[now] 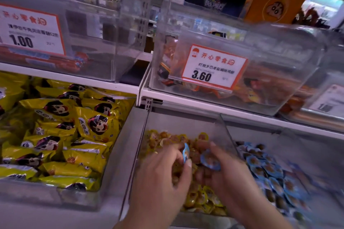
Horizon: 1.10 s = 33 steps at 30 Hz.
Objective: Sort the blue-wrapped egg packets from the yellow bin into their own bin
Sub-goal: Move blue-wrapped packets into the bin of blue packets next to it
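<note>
Both hands work over the yellow bin (141, 135): the left hand (163, 174) pinches one blue-wrapped egg packet (185, 153), the right hand (223, 169) curls round another (210, 160). Best carried rightward, clear over the divider, into the blue bin (279, 132) just beside the right hand, released low.

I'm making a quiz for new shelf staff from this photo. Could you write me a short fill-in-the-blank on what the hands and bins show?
1. The left hand pinches a packet wrapped in ____.
2. Both hands are over the bin of ____-wrapped packets.
3. The bin of blue packets lies to the ____ of that bin.
4. The price tag above the hands reads ____.

Missing words: blue; yellow; right; 3.60
</note>
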Each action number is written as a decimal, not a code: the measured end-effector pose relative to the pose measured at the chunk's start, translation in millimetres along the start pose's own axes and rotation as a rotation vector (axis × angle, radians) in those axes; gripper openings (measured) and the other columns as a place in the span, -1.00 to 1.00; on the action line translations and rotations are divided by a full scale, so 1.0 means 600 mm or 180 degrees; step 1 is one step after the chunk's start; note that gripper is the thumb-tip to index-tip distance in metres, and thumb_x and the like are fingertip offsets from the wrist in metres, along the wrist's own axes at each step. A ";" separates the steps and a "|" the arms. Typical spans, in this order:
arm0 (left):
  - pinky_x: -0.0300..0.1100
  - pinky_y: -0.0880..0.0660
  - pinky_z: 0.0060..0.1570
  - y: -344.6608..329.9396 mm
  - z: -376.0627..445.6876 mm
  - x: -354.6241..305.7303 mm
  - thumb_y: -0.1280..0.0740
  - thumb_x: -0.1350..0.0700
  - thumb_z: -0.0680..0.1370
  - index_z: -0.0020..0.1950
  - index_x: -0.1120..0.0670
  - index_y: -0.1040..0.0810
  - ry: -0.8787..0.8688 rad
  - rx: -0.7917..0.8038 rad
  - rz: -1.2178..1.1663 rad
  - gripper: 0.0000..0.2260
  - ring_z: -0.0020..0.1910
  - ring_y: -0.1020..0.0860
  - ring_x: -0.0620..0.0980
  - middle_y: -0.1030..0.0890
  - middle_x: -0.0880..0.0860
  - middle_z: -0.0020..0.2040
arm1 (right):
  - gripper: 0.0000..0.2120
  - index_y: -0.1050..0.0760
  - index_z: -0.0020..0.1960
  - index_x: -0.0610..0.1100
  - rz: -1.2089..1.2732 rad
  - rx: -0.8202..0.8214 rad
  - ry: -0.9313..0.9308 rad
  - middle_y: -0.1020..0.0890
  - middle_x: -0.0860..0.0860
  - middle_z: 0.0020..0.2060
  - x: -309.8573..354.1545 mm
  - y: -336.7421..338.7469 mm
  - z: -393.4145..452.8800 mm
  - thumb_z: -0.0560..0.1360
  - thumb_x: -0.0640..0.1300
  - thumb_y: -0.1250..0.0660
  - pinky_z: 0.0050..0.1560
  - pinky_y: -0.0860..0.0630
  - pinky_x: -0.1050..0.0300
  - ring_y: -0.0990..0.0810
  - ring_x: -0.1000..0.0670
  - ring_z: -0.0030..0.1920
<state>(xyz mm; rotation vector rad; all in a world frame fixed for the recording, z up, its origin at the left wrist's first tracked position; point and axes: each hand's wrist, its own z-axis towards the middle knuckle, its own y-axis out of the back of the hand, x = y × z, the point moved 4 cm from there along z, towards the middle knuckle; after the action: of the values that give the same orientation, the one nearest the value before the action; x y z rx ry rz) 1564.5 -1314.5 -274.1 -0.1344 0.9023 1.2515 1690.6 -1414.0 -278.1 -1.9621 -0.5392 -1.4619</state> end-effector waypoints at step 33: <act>-0.04 -0.51 0.22 0.032 0.000 0.140 -0.27 0.26 0.52 0.28 -0.27 -0.44 0.1911 0.0616 -0.0334 -0.51 0.12 -0.60 -0.17 -0.65 -0.24 0.09 | -0.37 -0.24 0.51 0.09 -0.5320 0.1461 0.0977 -0.26 -0.01 0.48 -0.111 -0.136 0.093 0.49 0.18 -0.29 0.47 -0.12 -0.31 -0.11 -0.10 0.52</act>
<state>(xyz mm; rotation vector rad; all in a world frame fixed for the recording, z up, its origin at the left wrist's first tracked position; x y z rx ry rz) 1550.7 -1244.2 -321.6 -0.4123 1.5073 1.0294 1656.2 -1313.7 -332.4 -0.5985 -2.3822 -2.0520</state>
